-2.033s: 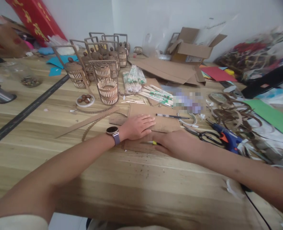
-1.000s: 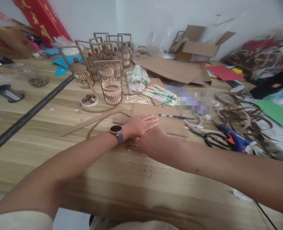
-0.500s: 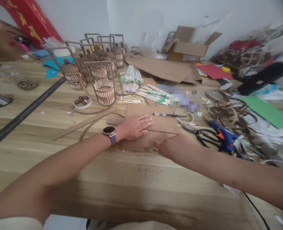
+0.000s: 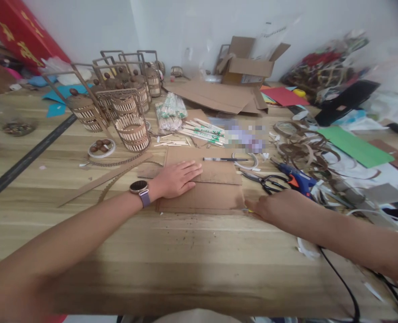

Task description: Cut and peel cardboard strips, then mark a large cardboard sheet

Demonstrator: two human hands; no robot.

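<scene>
Since ½ s ago your R hand has slid toward 3 o'clock, now at the 4 o'clock corner of the cardboard, mid-surface. L hand lies flat, fingers loosely spread, at 9 o'clock. Prob. a pass along the near edge; next move calls for steady L pressure. R's curled on a yellow item, mostly hidden, can't ID.
</scene>
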